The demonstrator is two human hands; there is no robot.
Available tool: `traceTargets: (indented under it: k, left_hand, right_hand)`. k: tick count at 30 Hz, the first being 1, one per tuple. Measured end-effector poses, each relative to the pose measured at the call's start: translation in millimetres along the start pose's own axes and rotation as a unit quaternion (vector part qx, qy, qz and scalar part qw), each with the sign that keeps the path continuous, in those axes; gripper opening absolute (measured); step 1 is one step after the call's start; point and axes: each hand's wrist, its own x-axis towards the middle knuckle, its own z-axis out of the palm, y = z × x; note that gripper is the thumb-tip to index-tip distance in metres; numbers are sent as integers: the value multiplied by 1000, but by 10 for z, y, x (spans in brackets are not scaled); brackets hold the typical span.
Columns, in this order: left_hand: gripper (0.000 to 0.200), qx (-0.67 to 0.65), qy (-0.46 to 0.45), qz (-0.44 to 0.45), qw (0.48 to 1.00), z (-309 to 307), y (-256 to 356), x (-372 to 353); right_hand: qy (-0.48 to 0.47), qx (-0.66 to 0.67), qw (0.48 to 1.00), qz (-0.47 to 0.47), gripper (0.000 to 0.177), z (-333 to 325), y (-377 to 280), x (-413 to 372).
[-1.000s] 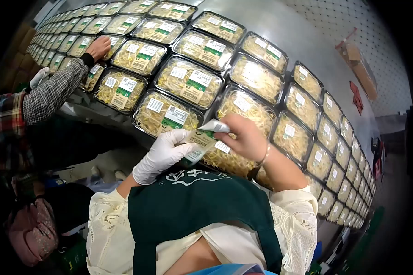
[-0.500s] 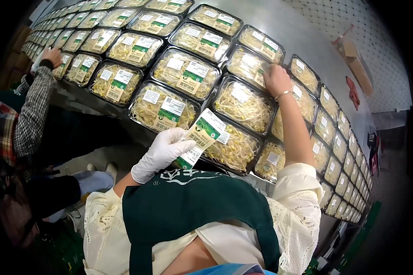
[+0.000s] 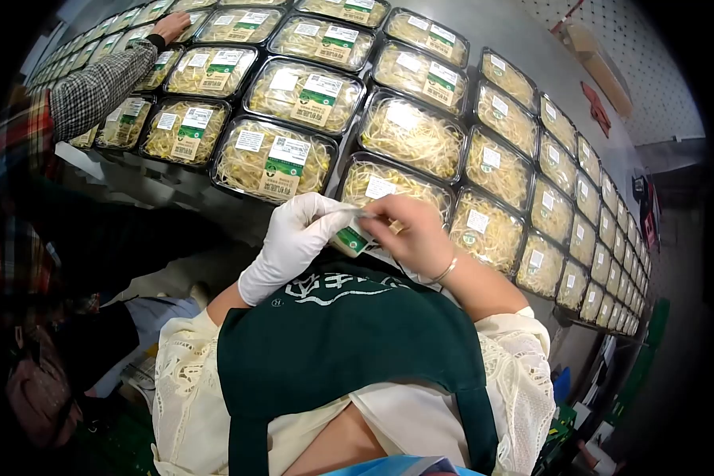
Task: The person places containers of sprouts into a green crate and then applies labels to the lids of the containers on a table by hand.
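In front of my apron, my gloved left hand [image 3: 297, 238] is closed on a strip of green, white and tan labels [image 3: 351, 239]. My bare right hand [image 3: 412, 236] meets it there, its thumb and fingers pinched at the top edge of the labels; fingers partly hide the strip. Just beyond both hands is a black tray of bean sprouts [image 3: 375, 188] under clear film, bearing only a small white sticker. Behind it sits another sprout tray [image 3: 420, 151] with a white sticker alone. Left of them, a tray [image 3: 242, 170] carries both a white sticker and a green label.
Rows of packed sprout trays [image 3: 575, 198] cover the metal table [image 3: 484, 32] to the left and right. On the left, a co-worker's hand [image 3: 172, 28] reaches over the trays. A cardboard piece [image 3: 599, 67] and a red item [image 3: 595, 109] lie at the far right.
My right hand has come back from a far tray, which now shows a green label, to the label strip at my left hand. The co-worker's arm has reached farther across the trays.
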Motion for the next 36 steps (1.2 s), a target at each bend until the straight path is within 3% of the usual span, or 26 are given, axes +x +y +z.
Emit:
traceTargets:
  k: [1, 2, 3, 4, 7, 9, 11, 13, 14, 15, 17, 18, 19, 21, 22, 23, 24, 25, 26, 28, 29, 31, 32, 33, 35, 36]
  left_hand:
    - [24, -1, -3, -1, 1000, 24, -6, -22]
    - [22, -35, -31, -54, 997, 46, -16, -42]
    - [20, -69, -60, -108, 990, 56, -29, -63]
    - [17, -82, -53, -137, 986, 50, -57, -85]
    - [16, -133, -40, -188, 972, -17, -221, -150]
    - [18, -144, -47, -202, 968, -67, -254, -211]
    - [19, -156, -51, -219, 962, -90, -262, -262]
    - [23, -181, -14, -116, 977, -40, -281, -350]
    - [26, -182, -19, -107, 977, -22, -273, -381]
    - [26, -181, -25, -112, 977, -32, -298, -416]
    - [27, -175, -115, -132, 969, -94, -344, -469]
    - [22, -54, -152, -80, 984, -142, -317, -474]
    - [22, -55, -157, -80, 983, -82, -255, -489]
    - [16, -164, -45, -28, 985, 91, -151, -517]
    - [9, -135, -59, -7, 989, 82, -345, -525]
    - [8, -100, -49, -39, 993, 95, -455, -542]
    - [10, -44, -71, -63, 995, 91, -416, -557]
    - [12, 12, -92, -85, 992, 92, -354, -578]
    - [15, -55, -119, -120, 984, 110, -335, -627]
    - [17, -103, -151, -191, 964, 84, -333, -719]
    - [18, -96, -169, -217, 957, 13, -403, -759]
    - [19, -88, -146, -212, 962, -31, -566, -843]
    - [20, -122, -131, -207, 962, -36, -607, -883]
    - [20, -158, -114, -202, 960, -44, -636, -907]
    - [22, -143, -121, -205, 961, -48, -644, -921]
    - [22, -177, -103, -188, 961, -10, -617, -952]
  right_hand:
    - [23, -98, 994, -36, 11, -120, 91, 15]
    - [105, -159, 982, 3, 12, -253, 161, 76]
    - [117, -241, 959, 95, 11, -484, 200, 203]
    - [120, -286, 949, 59, 6, -735, 449, 335]
    - [95, -385, 917, 44, 21, -857, 999, 474]
    - [63, -495, 865, 57, 33, -697, 1278, 429]
    - [188, -555, 809, 40, 53, -582, 1242, 303]
    - [211, -491, 845, 31, 56, -414, 868, 141]
    - [116, -271, 952, 75, 52, -300, 612, -6]
    - [18, -33, 993, 113, 48, -175, 356, -161]
    - [-79, 68, 989, 109, 33, 91, -32, -358]
    - [-70, 33, 990, 122, 26, 183, -98, -442]
    - [-62, -4, 989, 135, 19, 264, -150, -515]
    - [-12, 35, 994, 103, 14, 419, -295, -632]
    - [31, 9, 994, 107, 13, 458, -299, -677]
    - [73, -18, 991, 110, 12, 480, -297, -720]
    - [113, -107, 985, 80, 7, 377, -258, -691]
    - [174, -228, 952, 109, 6, 242, -135, -668]
    - [233, -252, 921, 184, 8, 54, -116, -548]
    - [206, -291, 932, 69, 17, -314, 211, -402]
    - [207, -290, 932, 67, 17, -289, 346, -358]
    - [102, -403, 909, 16, 21, -170, 565, -325]
    - [72, -457, 886, 43, 24, -57, 640, -350]
    - [57, -482, 869, 95, 38, 17, 667, -370]
    - [173, -553, 814, 50, 54, 48, 625, -475]
    - [168, -559, 808, 83, 64, 57, 499, -531]
